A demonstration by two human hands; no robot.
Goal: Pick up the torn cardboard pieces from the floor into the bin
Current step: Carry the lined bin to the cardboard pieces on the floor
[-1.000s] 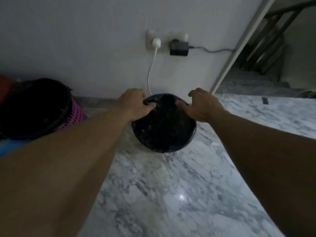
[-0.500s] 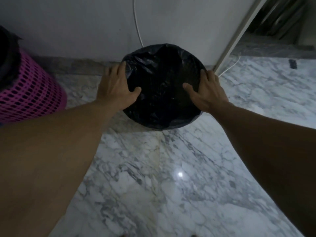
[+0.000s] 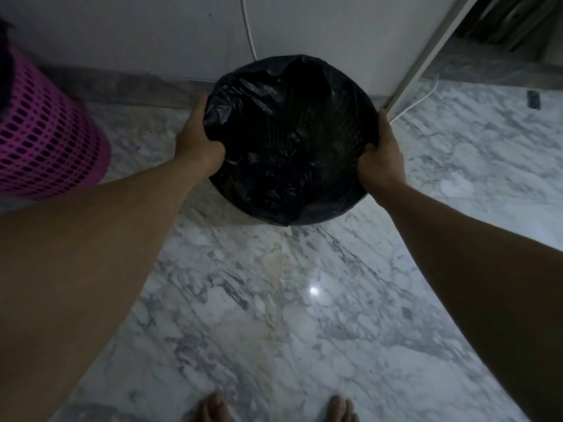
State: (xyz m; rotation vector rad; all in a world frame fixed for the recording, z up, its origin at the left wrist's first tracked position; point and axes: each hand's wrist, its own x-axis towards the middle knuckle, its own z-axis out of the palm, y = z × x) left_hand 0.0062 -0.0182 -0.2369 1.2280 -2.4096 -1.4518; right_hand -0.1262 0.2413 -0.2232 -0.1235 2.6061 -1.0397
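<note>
A round bin [image 3: 289, 141] lined with a black plastic bag stands on the marble floor close to the white wall. My left hand [image 3: 198, 141] grips its left rim, thumb hooked inside. My right hand [image 3: 382, 161] grips the right rim the same way. The bin's inside is dark; a mesh wall shows through the liner. No torn cardboard pieces are in view.
A pink mesh basket [image 3: 45, 141] stands at the left. A white cable [image 3: 248, 28] hangs down the wall behind the bin. A white door frame [image 3: 426, 53] runs up at the right. My bare toes [image 3: 274, 409] show at the bottom edge on the marble floor [image 3: 274, 315].
Both hands slid from the top of the bin to grip its side rims. The view tilted down and closer, so the bin looks larger and my toes came into sight.
</note>
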